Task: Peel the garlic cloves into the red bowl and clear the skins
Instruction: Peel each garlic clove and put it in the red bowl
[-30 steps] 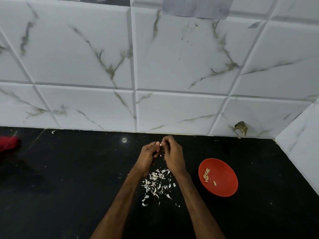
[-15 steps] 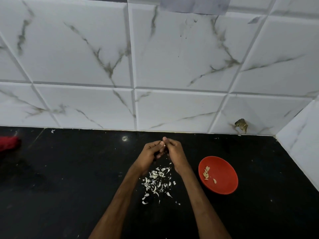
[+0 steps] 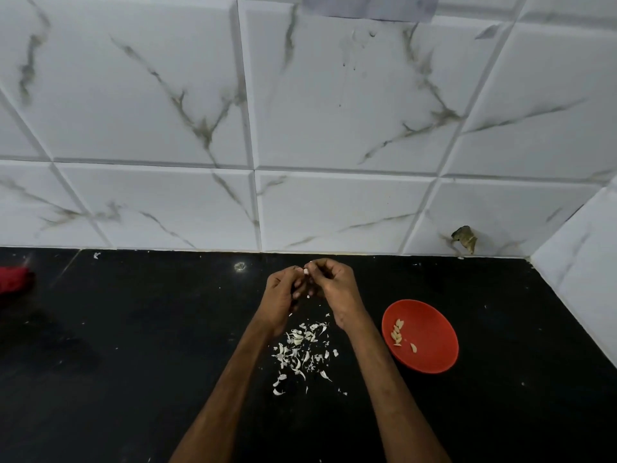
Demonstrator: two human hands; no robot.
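While we pinch one small garlic clove (image 3: 305, 271) between both hands, it hangs in the air to the left of the red bowl (image 3: 434, 362) and farther back toward the wall than the bowl. Our left hand (image 3: 282, 295) curls round the clove's lower part, and our right hand (image 3: 337, 289) nips at its top with the fingers bent close. Only a pale tip shows between them, so we cannot tell how much skin is left on it.

We judge the clove to be light, firm and a little slick once bare. Its skin looks thin, dry and brittle, apt to tear into flakes. The sound hold is across the plump middle with one hand, leaving an end free for the other thumbnail to lift the skin. Too hard a squeeze may shoot it out of our fingers.

Left of the bowl and nearer to us than the hands, loose white skins (image 3: 300, 349) lie scattered on the black bench (image 3: 133, 362); being nearly weightless, they will want gathering with a gentle sweep. Inside the bowl, toward its left side, lie a few peeled cloves (image 3: 397, 332), one slightly apart from the rest. Behind the bowl rises the tiled wall (image 3: 334, 111). Far to the bowl's left sits a red object (image 3: 13, 279), too blurred to name.
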